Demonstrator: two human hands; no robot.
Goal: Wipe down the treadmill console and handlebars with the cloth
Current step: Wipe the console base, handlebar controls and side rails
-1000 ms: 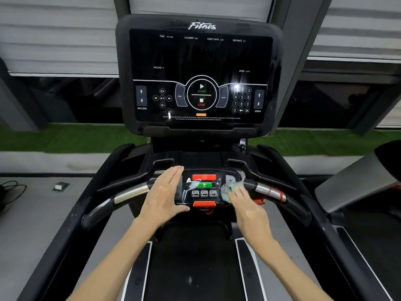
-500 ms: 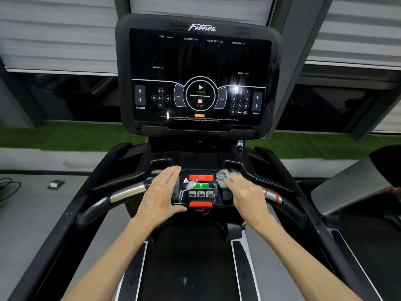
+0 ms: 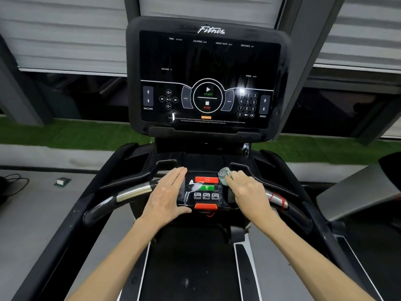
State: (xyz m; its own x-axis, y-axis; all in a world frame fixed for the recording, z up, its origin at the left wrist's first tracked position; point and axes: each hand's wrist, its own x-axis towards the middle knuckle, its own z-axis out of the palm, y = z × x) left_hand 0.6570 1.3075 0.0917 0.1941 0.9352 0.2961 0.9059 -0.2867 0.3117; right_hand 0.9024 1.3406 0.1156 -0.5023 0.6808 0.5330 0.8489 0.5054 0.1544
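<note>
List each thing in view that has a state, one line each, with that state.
left hand: open and flat, resting on the left side of the lower control panel
right hand: closed on the cloth
cloth: bunched, pressed to the panel's upper right corner
console screen: dark, only printed labels showing
lower control panel: glare or a wet streak left of the green button
orange safety clip: in place at the panel's front edge
</note>
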